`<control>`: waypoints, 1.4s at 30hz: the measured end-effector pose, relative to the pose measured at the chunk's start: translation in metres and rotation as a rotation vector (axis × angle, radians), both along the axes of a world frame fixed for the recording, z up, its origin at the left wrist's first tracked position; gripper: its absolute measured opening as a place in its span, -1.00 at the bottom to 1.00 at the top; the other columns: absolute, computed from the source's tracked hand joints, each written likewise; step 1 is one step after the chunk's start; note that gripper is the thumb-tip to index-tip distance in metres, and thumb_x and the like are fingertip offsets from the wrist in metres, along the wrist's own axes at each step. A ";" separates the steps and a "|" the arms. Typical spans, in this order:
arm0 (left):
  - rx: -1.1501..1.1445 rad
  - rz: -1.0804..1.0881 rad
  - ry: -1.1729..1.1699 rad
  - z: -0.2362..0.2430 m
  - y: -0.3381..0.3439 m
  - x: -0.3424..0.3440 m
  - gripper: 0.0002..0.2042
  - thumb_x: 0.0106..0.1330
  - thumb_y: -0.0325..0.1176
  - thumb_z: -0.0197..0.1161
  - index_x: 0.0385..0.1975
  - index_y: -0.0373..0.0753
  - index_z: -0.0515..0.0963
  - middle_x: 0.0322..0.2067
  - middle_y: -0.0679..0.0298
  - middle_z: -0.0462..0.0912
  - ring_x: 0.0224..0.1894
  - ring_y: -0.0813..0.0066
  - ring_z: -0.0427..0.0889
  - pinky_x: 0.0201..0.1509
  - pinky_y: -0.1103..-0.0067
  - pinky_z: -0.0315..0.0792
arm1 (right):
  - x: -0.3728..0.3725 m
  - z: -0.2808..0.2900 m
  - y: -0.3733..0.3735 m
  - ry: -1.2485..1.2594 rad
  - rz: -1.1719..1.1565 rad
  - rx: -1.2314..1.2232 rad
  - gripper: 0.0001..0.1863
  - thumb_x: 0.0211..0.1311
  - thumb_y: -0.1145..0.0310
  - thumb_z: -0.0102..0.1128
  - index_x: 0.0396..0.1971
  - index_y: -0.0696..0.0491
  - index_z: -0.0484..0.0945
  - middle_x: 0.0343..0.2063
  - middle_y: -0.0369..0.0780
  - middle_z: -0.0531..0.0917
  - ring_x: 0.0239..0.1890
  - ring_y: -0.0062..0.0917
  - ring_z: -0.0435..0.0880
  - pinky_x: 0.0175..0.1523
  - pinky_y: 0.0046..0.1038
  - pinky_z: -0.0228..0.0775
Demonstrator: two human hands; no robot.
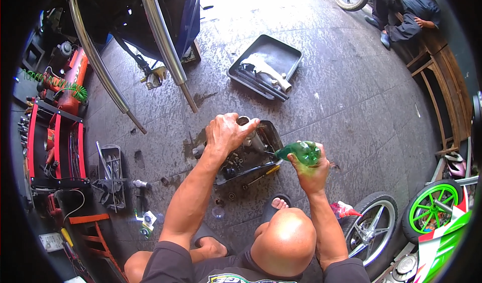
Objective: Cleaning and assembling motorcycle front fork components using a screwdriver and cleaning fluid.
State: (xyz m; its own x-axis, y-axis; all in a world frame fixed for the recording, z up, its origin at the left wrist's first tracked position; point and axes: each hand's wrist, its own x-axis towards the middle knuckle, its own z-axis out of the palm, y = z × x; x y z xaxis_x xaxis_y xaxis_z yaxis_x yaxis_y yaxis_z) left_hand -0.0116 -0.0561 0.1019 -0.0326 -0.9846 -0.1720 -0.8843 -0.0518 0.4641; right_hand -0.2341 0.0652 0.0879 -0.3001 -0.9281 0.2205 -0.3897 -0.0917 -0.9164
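My left hand [227,133] is wrapped round a silver metal fork leg [255,143], whose round open top shows between thumb and fingers. That leg stands tilted over a black tray [272,132] on the floor. Small nuts, bolts and other metal parts [234,163] lie in the tray. On the right, my right hand [312,175] grips a green translucent squeeze bottle [301,152], tipped so its narrow nozzle points left at the tray. A screwdriver with a yellow handle [272,170] lies along the tray's near edge. The lower end of the leg is partly hidden.
Farther off, another black tray [266,41] holds a silver fork leg [266,69] and dark springs [253,82]. Bare fork tubes [163,32] hang at upper left. A red tool rack [57,147] stands left, wheels [374,228] lower right. A person [409,12] sits upper right.
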 end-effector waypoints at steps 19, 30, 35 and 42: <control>-0.218 0.030 0.054 -0.013 0.025 -0.009 -0.39 0.12 0.29 0.30 -0.51 -0.29 0.60 -0.57 -0.08 0.66 -0.44 -0.11 0.70 -0.36 0.18 0.55 | -0.017 -0.030 0.007 -0.122 -0.092 -0.028 -0.57 0.04 0.44 0.54 -0.13 0.13 0.50 -0.22 -0.17 0.73 -0.25 -0.47 0.74 -0.16 -0.49 0.60; -0.409 -0.077 0.413 -0.041 0.049 -0.021 -0.51 0.07 0.09 0.48 -0.34 -0.26 0.56 -0.51 0.07 0.69 -0.44 0.06 0.72 -0.39 0.31 0.58 | -0.027 0.045 0.022 -0.761 -0.187 -0.084 -0.50 0.21 0.41 0.37 0.12 0.09 0.40 -0.03 -0.10 0.62 -0.13 -0.37 0.71 -0.34 -0.32 0.76; -0.463 -0.093 0.457 -0.039 0.059 -0.027 -0.57 0.01 -0.05 0.57 -0.37 -0.27 0.57 -0.49 0.17 0.69 -0.45 0.28 0.73 -0.37 0.46 0.57 | -0.038 0.028 0.017 -0.893 -0.293 0.027 -0.56 0.24 0.30 0.36 0.06 0.04 0.43 -0.06 -0.17 0.63 -0.18 -0.39 0.72 -0.33 -0.31 0.76; -0.749 -0.275 0.478 -0.019 0.065 -0.020 -0.53 -0.08 -0.07 0.62 -0.33 -0.25 0.58 -0.52 0.17 0.65 -0.50 0.24 0.68 -0.41 0.45 0.54 | -0.085 -0.113 0.056 -1.323 -0.516 0.611 -0.42 0.26 -0.28 0.10 -0.40 0.03 0.60 -0.52 -0.25 0.68 -0.47 -0.46 0.71 -0.46 -0.42 0.64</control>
